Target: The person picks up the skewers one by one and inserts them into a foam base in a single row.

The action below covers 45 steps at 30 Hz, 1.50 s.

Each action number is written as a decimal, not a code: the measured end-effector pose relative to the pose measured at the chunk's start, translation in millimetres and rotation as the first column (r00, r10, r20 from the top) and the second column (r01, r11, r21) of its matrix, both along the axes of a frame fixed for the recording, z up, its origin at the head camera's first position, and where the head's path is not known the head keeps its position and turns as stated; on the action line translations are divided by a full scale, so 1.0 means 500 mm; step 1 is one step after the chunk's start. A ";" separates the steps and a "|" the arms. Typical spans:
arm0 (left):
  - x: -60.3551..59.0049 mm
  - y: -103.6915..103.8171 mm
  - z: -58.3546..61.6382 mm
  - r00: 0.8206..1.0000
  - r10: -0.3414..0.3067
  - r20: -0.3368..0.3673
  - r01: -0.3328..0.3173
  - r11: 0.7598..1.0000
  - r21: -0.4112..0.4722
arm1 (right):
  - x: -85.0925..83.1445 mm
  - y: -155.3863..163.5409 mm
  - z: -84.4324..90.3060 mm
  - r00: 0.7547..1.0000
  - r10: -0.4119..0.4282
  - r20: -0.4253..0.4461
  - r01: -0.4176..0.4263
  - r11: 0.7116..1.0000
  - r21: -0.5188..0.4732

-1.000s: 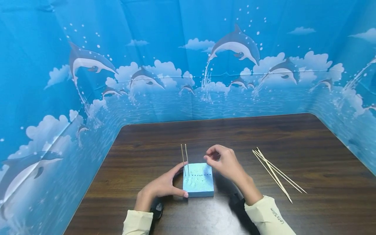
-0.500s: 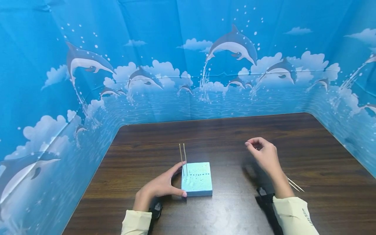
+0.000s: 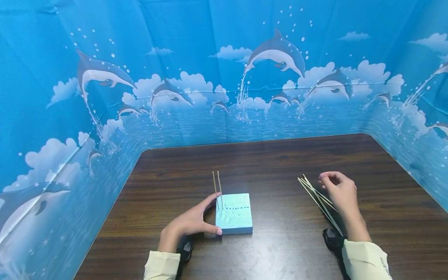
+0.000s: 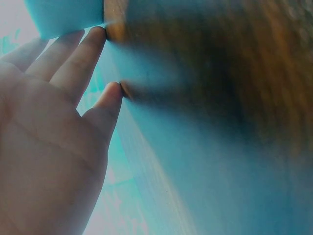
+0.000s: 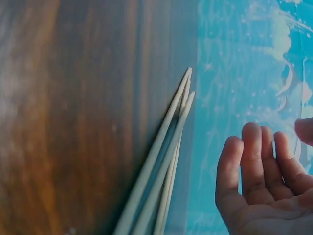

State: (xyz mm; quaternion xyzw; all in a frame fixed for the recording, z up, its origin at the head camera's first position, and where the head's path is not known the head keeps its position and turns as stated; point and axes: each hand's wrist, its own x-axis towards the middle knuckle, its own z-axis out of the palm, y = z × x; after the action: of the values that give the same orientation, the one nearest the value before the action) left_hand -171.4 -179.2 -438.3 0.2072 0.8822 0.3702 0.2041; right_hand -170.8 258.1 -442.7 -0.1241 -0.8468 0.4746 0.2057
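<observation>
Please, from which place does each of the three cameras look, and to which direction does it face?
Head: sits high, faces forward and down at the table, foam block, both hands and sleeves.
Left wrist: beside the left hand, looks along the palm to the block that the fingertips touch.
Right wrist: beside the right hand, looks past relaxed fingers to the loose skewers on the table.
Shared: head and right wrist both show those skewers; head and left wrist both show the block.

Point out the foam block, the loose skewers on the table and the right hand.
foam block [image 3: 235,216]: head view, middle of its top face.
loose skewers [image 3: 316,196]: head view, midway along the bundle.
right hand [image 3: 341,192]: head view, back of the hand.
</observation>
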 end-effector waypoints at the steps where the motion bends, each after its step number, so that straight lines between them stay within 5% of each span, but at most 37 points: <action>1: 0.000 0.000 0.000 1.000 -0.001 -0.001 0.001 1.000 0.000 | 0.001 0.005 -0.002 1.000 -0.006 0.001 0.006 1.000 -0.004; 6: 0.000 0.001 0.001 1.000 -0.003 0.000 0.003 1.000 0.001 | 0.003 0.023 -0.009 0.999 -0.031 0.019 0.031 1.000 -0.006; 13: 0.000 0.002 0.002 1.000 0.000 0.006 0.000 1.000 0.002 | 0.011 0.045 -0.019 0.992 -0.046 0.117 0.025 0.984 0.177; 19: 0.000 0.002 0.003 1.000 0.001 0.006 -0.002 1.000 0.001 | 0.013 0.058 -0.033 0.975 0.034 0.219 -0.083 0.972 0.220; 25: 0.001 0.002 0.003 1.000 0.003 0.006 -0.003 1.000 0.007 | 0.011 0.065 -0.042 0.953 0.182 0.242 -0.246 0.931 0.269; 31: 0.001 0.002 0.001 1.000 0.007 0.008 -0.007 1.000 0.006 | 0.010 0.061 -0.047 0.939 0.222 0.264 -0.298 0.908 0.294; 45: 0.002 0.001 0.001 1.000 0.017 0.013 -0.017 1.000 0.000 | 0.007 0.054 -0.044 0.924 0.182 0.336 -0.279 0.923 0.266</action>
State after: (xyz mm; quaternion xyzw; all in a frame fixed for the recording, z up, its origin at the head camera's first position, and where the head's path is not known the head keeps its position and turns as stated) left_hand -170.2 -178.6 -437.7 0.1975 0.8825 0.3734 0.2068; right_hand -167.1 284.9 -465.0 -0.0604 -0.9405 0.3329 0.0316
